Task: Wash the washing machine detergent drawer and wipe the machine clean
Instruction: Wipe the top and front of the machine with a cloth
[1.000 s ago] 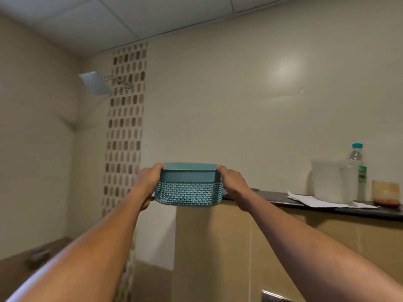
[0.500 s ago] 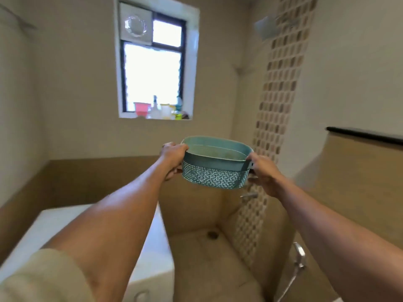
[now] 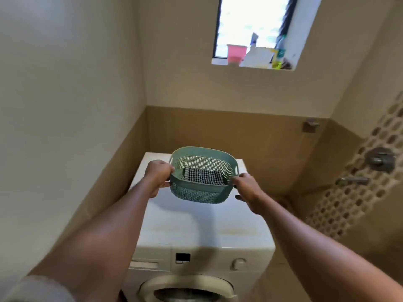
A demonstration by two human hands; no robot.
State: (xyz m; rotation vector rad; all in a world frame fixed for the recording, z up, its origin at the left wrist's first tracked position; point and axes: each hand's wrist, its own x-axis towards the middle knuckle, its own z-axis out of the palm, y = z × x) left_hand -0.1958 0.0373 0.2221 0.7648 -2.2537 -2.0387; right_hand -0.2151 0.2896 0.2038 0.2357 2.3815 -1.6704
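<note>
Head view shows us holding a basket (image 3: pixel 201 175) in the air above the washer (image 3: pixel 202 227). Our left hand (image 3: pixel 157 177) is closed around the basket's left end, and our right hand (image 3: pixel 246 188) is closed around its right end. The basket's long axis runs left to right between our hands, tipped down a little to the right, with its open mouth turned up and toward us. A checked cloth (image 3: pixel 205 175) lies on the basket's floor; what else is inside we cannot tell through the mesh wall.

The washer stands against the back wall, its left side close to the left wall. Its white top is bare beneath the basket, which does not touch it. On the front panel we see the drawer (image 3: pixel 145 264) at the left, shut flush, then a small dark display (image 3: pixel 182 257), then a dial (image 3: pixel 238 263). The door (image 3: pixel 187 289) is cut off by the lower edge of the picture.

To the right, open floor lies between the washer and the tiled wall with the taps (image 3: pixel 379 159). High above, a window sill (image 3: pixel 253 67) carries a pink cup (image 3: pixel 236 53) and some blurred bottles.
</note>
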